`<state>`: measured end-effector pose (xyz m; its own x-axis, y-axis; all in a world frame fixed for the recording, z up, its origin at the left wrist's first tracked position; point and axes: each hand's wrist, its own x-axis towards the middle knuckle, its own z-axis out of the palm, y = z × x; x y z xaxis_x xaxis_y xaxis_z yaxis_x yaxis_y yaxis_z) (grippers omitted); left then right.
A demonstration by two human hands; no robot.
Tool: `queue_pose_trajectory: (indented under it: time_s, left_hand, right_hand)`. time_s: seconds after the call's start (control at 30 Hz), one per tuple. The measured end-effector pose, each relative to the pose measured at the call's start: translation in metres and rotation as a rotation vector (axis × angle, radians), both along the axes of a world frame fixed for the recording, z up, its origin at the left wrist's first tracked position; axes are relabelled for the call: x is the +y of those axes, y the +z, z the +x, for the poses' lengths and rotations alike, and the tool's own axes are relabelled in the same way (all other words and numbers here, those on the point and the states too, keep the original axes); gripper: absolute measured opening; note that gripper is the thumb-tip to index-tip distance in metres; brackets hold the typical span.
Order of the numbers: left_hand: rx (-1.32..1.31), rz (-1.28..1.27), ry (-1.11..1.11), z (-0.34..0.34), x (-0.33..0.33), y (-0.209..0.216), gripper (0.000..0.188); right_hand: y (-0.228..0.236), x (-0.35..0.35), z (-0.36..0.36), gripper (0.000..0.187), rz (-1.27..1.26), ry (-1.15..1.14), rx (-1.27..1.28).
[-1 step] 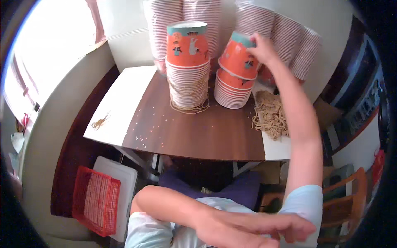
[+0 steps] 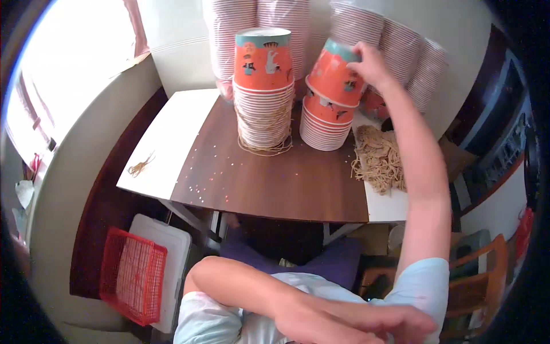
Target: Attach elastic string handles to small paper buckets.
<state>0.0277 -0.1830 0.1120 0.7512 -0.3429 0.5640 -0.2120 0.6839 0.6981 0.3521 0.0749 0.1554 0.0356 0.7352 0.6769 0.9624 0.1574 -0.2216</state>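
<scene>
My right hand [image 2: 372,66] reaches far across the table and grips the teal base end of an orange printed paper bucket [image 2: 332,77]. That bucket is upside down and tilted, raised partly off a shorter stack of nested buckets [image 2: 325,131]. Left of it stands a taller stack of inverted buckets [image 2: 263,66], with thin tan cords [image 2: 264,150] looped round its lower rims. My left hand [image 2: 349,324] lies across my body at the lower edge, fingers stretched out to the right and slightly blurred, with nothing seen in it.
A heap of tan cords [image 2: 378,157] lies on the table's right side, and a small bunch [image 2: 139,166] at the left. Plastic-wrapped stacks of buckets [image 2: 232,46] line the wall. A red basket [image 2: 134,275] sits low left; a wooden chair [image 2: 481,275] is at right.
My right hand has lifted the bucket slightly, so more of the orange bucket beneath it shows. The whole view has shifted a little. My left hand stays low across my body.
</scene>
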Motion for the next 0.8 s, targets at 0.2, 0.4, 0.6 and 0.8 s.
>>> queue_pose_trajectory:
  time_s: [0.2, 0.4, 0.6, 0.8]
  left_hand:
    - [0.009, -0.126, -0.136, -0.015, -0.012, -0.015, 0.075]
    - [0.342, 0.073, -0.061, -0.023, 0.003, 0.033, 0.071]
    - [-0.092, 0.070, 0.754, 0.017, -0.027, 0.012, 0.028]
    - [-0.663, 0.685, 1.676, 0.019, -0.019, 0.008, 0.032]
  right_hand:
    - [0.065, -0.075, -0.017, 0.044, 0.359, 0.037, 0.068]
    - [-0.046, -0.134, -0.048, 0.032, 0.002, 0.636, 1.393]
    - [-0.220, -0.164, -0.088, 0.044, -0.311, 0.506, 2.194]
    - [-0.257, -0.147, -0.109, 0.041, -0.454, 0.372, 2.191]
